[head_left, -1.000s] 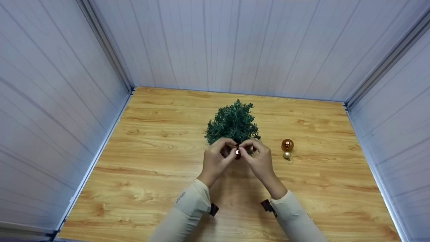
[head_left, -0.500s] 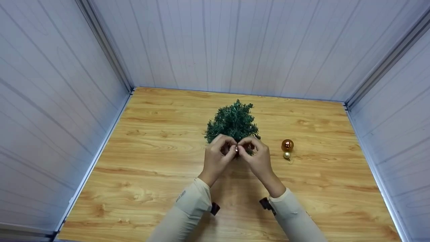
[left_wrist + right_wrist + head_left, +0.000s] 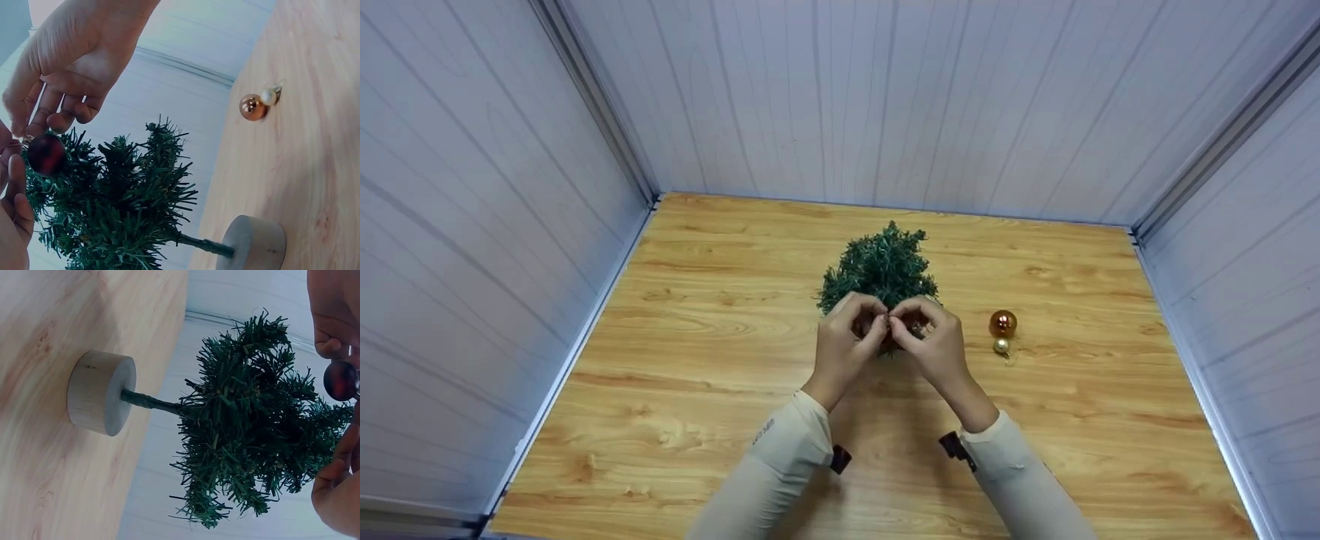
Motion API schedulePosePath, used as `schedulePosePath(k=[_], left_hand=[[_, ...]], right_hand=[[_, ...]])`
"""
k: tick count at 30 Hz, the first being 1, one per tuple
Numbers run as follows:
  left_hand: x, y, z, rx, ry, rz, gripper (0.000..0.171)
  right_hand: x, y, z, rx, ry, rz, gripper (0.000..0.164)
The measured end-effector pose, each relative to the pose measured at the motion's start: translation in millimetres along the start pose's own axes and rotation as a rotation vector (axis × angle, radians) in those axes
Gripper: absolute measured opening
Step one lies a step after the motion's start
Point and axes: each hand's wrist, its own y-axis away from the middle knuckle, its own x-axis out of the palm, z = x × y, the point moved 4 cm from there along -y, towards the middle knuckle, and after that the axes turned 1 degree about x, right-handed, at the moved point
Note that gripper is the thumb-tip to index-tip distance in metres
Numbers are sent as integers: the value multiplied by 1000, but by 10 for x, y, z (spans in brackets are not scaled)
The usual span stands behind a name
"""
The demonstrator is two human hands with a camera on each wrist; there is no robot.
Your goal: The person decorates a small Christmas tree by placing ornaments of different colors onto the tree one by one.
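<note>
A small green artificial Christmas tree (image 3: 885,266) stands upright mid-table on a round wooden base (image 3: 93,396). In front of it, near its top, my left hand (image 3: 840,349) and right hand (image 3: 937,345) meet fingertip to fingertip. Between them hangs a dark red Christmas bauble (image 3: 46,154), its cap end and thin loop pinched by thumb and forefinger of both hands. The right wrist view catches the same bauble (image 3: 340,381) close to the branches; whether it touches them I cannot tell. From the head, the fingers mostly hide it.
To the right of the tree lie a shiny copper-orange bauble (image 3: 1003,324) and, touching or nearly touching it, a smaller pale gold bauble (image 3: 1001,346) with a thin loop. White panel walls (image 3: 840,97) enclose the wooden table (image 3: 697,405) at the back and both sides.
Both hands have moved slightly forward and up toward the tree, still together. The held bauble, visible between the fingertips earlier, is now mostly hidden in the head view. The two loose baubles stayed put.
</note>
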Motion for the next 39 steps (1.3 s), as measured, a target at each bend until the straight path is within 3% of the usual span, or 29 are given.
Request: schedulePosePath(k=[11,17,25,39], left_hand=[[-34,-73,0,-14,-60,-13,3],[-50,-108,8,-31,-81,-13,15],[-63,-145,2,-34,-92,-24,19],[-49,-181,65,-71,-59,-31,6]], right_hand=[[-1,-106,63,-7,-2,-20,4],[8,-138,48,19,-2,-33,4],[9,-177,71,44,0,-47,5],[37,-227,44,174,14,-59,5]])
